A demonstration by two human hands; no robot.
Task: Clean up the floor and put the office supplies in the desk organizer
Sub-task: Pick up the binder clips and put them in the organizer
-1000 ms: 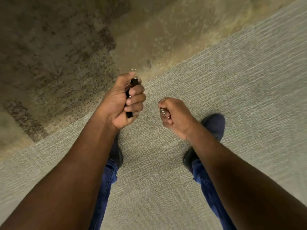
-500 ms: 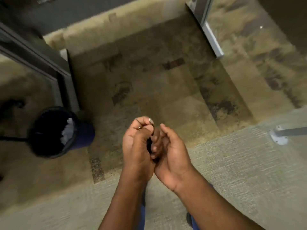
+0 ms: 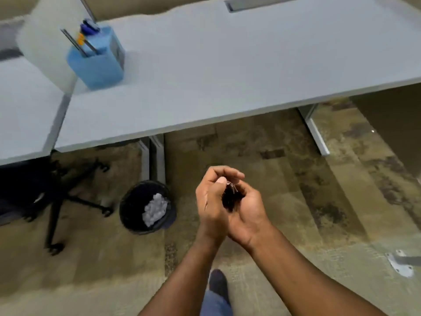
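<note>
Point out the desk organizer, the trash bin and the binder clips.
desk organizer (image 3: 98, 65), head view, blue front wall.
trash bin (image 3: 134, 208), head view, dark inner wall.
binder clips (image 3: 231, 197), head view, black cluster between both hands.

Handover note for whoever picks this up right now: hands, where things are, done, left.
Hands: left hand and right hand are pressed together, cupped round a small bunch of black binder clips with wire handles.
Things: the blue desk organizer stands on the grey desk, far left, with pens already in it. A black bin holding crumpled paper sits on the floor under the desk edge.
Done: clips are off the floor, in hand.
Left: carry them to the organizer and drop them in. No other loose supplies show on the visible carpet.
</note>
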